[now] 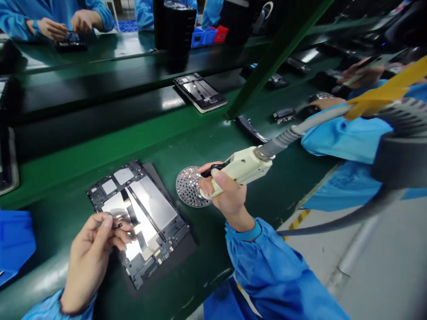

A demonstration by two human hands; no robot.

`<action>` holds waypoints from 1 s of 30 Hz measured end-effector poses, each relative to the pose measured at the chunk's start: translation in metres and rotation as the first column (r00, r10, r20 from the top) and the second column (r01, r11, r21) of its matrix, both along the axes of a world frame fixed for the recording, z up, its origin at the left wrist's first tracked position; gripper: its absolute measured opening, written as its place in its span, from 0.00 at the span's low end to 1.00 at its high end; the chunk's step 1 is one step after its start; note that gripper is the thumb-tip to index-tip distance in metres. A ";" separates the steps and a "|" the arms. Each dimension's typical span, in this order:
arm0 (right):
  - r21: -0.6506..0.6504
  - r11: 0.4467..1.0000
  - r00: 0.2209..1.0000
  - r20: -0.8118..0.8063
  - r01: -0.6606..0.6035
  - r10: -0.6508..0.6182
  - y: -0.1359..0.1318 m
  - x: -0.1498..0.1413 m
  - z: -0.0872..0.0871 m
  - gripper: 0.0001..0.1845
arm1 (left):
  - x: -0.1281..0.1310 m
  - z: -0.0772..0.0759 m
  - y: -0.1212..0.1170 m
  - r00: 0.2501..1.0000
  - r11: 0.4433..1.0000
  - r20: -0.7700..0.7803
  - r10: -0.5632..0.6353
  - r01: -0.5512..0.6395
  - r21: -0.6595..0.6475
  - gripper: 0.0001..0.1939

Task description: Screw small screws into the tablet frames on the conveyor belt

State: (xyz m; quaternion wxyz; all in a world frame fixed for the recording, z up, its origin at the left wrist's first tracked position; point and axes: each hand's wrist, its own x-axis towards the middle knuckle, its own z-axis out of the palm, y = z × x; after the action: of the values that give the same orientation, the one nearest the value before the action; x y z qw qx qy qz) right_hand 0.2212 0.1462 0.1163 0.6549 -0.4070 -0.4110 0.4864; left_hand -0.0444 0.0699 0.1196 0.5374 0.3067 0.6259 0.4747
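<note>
My right hand (231, 195) is wrapped round a cream-coloured electric screwdriver (248, 166), its thumb along the body near a black lever. The tool's front end points down at a round metal screw plate (190, 189) full of holes with small screws. My fingers hide the bit. To the left, an opened tablet (151, 202) lies on a dark sheet, its silvery inside facing up. Over its left edge, my left hand (91, 253) pinches a small dark piece (116, 226) between thumb and fingers. Its kind is too small to make out.
A second opened tablet (202, 93) lies further back. A green post (273, 62) slants up beside it, near a black strip (250, 130). A blue bin (15, 244) stands at left. Co-workers' hands (53, 29) work across the bench and at right. A grey cable (320, 120) trails rightward.
</note>
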 end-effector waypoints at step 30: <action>-0.082 0.996 0.999 0.043 -0.022 0.026 -0.019 -0.016 0.030 0.18 | -0.074 -0.047 0.071 0.822 0.982 -0.543 0.172 -0.101 0.157 0.07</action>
State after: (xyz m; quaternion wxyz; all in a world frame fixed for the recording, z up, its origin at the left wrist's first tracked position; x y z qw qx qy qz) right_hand 0.2052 0.1275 0.1458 0.6226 -0.4390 -0.4100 0.5016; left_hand -0.1181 0.1405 0.0725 0.2778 0.4176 0.7450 0.4398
